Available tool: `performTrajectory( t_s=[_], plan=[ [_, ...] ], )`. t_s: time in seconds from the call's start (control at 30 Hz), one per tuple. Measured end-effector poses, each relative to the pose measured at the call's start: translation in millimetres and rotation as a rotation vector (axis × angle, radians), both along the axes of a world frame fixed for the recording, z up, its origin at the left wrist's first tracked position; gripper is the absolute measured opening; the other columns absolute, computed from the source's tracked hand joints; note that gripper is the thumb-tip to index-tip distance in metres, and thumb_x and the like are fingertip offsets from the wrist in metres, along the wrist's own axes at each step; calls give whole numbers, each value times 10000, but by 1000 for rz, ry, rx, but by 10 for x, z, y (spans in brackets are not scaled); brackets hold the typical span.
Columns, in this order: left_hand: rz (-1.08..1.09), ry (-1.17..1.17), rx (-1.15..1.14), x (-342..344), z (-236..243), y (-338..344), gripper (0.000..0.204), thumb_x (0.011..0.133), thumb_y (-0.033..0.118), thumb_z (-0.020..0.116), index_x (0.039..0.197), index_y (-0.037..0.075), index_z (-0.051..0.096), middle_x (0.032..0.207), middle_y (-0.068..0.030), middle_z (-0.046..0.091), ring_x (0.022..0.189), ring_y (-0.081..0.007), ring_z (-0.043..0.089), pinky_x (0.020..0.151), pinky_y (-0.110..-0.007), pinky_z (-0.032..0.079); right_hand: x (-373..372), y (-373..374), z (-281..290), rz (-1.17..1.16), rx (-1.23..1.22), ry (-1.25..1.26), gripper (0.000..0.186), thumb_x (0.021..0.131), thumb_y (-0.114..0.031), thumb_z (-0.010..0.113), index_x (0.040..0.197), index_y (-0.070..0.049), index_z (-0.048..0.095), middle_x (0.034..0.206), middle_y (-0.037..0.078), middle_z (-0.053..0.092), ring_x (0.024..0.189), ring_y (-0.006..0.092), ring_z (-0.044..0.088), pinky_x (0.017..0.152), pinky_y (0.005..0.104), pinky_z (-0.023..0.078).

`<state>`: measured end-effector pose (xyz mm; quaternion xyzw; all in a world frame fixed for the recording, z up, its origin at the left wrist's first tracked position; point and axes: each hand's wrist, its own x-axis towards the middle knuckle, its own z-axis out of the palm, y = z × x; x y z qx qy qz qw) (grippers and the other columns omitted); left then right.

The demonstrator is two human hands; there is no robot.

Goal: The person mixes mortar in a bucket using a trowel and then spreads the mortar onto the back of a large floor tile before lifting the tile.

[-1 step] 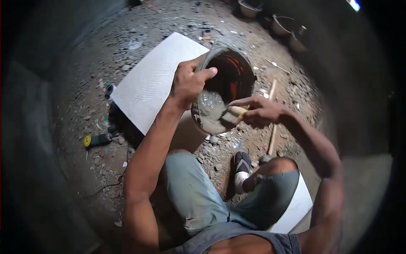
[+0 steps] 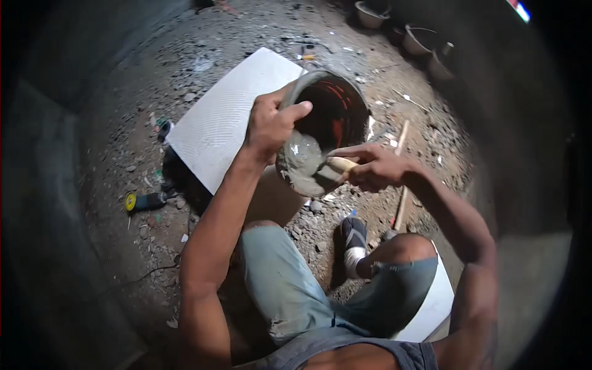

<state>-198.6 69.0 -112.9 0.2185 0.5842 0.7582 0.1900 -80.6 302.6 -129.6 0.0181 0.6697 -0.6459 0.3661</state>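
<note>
A dark bucket (image 2: pixel 338 92) smeared with grey is tilted toward me above my knees. Wet grey mortar (image 2: pixel 303 153) lies in its lower left part, and orange streaks show on the inner wall. My left hand (image 2: pixel 274 123) is closed on the left of the rim, its thumb over the edge. In my right hand (image 2: pixel 376 166), at the lower right of the rim, I grip a trowel (image 2: pixel 340 165) by its pale handle. Its grey-coated blade rests at the mortar by the near rim, partly hidden.
Behind the bucket lies a large white tile (image 2: pixel 228 117) with a ridged surface. An angle grinder (image 2: pixel 145 201) with a yellow disc is at left. To the right, a long wooden-handled tool (image 2: pixel 402 197) lies on rubble-strewn ground. Several basins (image 2: pixel 416 40) stand far right; another white panel (image 2: pixel 431 305) is beside my thigh.
The trowel and my right hand have shifted slightly left, with the blade lower against the near side of the bucket. My left hand keeps its hold. The view has moved a little.
</note>
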Motion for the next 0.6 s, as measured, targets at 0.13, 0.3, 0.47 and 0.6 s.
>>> performTrajectory(
  t_s=[0.13, 0.3, 0.47, 0.6],
  plan=[
    [265, -155, 72, -84, -229, -699, 309, 911, 20, 622, 1210, -57, 629, 1052, -118, 695, 866, -173, 697, 788, -307, 592, -549, -706, -223, -118, -368, -187, 329, 987, -136, 542, 1307, -70, 505, 811, 66, 609, 526, 87, 561, 438, 207, 435],
    [510, -134, 196, -206, -456, -965, 272, 905, 51, 631, 1159, -30, 682, 1015, -67, 714, 923, -127, 655, 855, -309, 537, -1253, -757, -605, -267, -718, -549, 240, 1009, -202, 508, 1186, -43, 480, 779, 82, 601, 460, 55, 520, 313, 121, 397],
    [668, 46, -109, -378, -693, -1151, 345, 886, 87, 662, 1212, -23, 672, 1102, -64, 704, 949, -121, 634, 867, -292, 504, -1559, -672, -210, 172, -1, 78, 447, 973, -150, 570, 1407, -84, 488, 821, 99, 644, 549, 121, 600, 442, 249, 483],
    [704, 98, -147, -558, -802, -1142, 327, 874, 107, 651, 1174, -16, 698, 1032, -53, 720, 905, -100, 617, 830, -279, 494, -1879, -881, -531, 584, 1019, 1149, 468, 994, -162, 499, 1460, -162, 455, 1034, 245, 656, 810, 282, 707, 627, 405, 577]
  ],
)
